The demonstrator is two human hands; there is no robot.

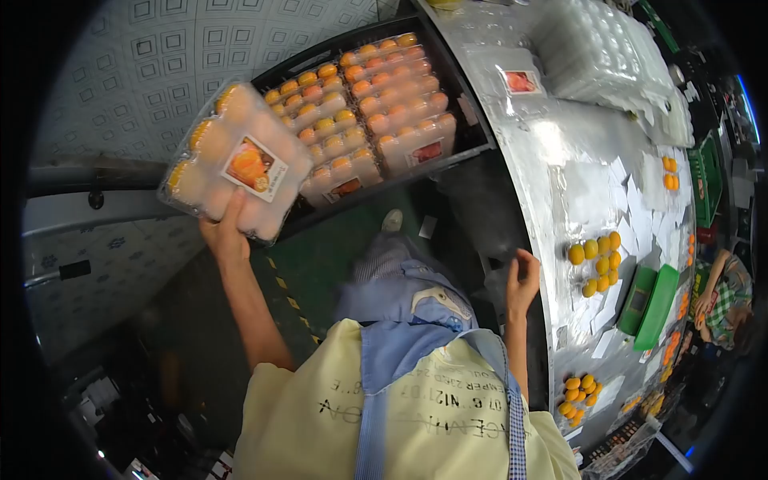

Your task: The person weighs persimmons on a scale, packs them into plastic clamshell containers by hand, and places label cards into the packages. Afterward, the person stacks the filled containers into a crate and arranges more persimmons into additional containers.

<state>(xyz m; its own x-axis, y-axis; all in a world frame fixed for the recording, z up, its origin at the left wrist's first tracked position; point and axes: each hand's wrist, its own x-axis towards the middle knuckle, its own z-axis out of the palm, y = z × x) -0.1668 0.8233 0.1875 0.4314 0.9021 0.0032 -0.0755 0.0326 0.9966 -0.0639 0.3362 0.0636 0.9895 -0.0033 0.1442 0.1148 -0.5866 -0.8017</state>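
My left hand (226,236) grips a clear plastic clamshell pack of orange fruit (212,180) by its near edge, thumb over the top. The pack is tilted and carries a picture label (254,167). Just beyond it, a black crate (482,138) holds stacked rows of similar fruit packs (400,88), some with labels showing. Beside the metal table's edge, my right hand (523,280) hangs with fingers loosely bent and apart, holding nothing that I can see.
On the metal table (560,144) are loose orange fruit (600,260), scattered white papers (632,216), a green box (656,308) and a stack of clear plastic packs (600,52). Another person (724,300) is across the table. A tiled wall (160,56) stands at the left.
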